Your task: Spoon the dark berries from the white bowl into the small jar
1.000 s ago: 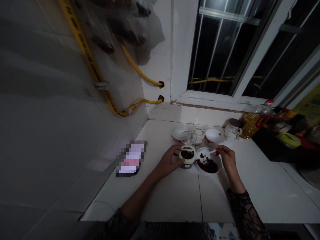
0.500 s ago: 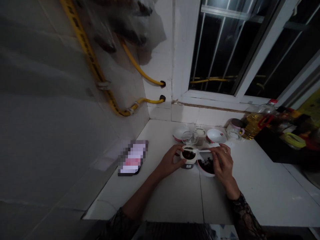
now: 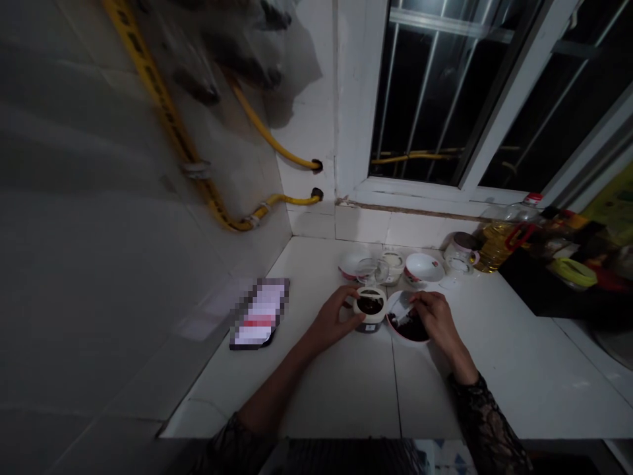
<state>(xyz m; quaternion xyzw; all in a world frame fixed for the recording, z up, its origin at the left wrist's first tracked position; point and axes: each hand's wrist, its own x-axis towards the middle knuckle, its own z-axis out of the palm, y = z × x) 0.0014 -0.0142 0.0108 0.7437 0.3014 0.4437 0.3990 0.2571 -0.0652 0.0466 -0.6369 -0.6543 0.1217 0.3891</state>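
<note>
My left hand (image 3: 335, 316) is wrapped round the side of a small white jar (image 3: 370, 309) that holds a dark red-brown filling. Right beside the jar stands a white bowl (image 3: 397, 306) with more of the same dark stuff in it. My right hand (image 3: 435, 318) is above that bowl, fingers pinched on a white spoon (image 3: 406, 315) whose tip dips into the dark contents. Both stand on a white tiled counter (image 3: 346, 389).
Behind them stand two white bowls (image 3: 424, 268), a glass (image 3: 370, 270), a small cup (image 3: 392, 262) and a lidded pot (image 3: 461, 251). An oil bottle (image 3: 504, 237) and clutter fill the right. A blurred-out flat object (image 3: 260, 313) lies left by the wall; yellow hoses (image 3: 217, 198) above.
My right hand carried the spoon from the bowl over to the jar, then came back down into the bowl. My left hand stayed on the jar.
</note>
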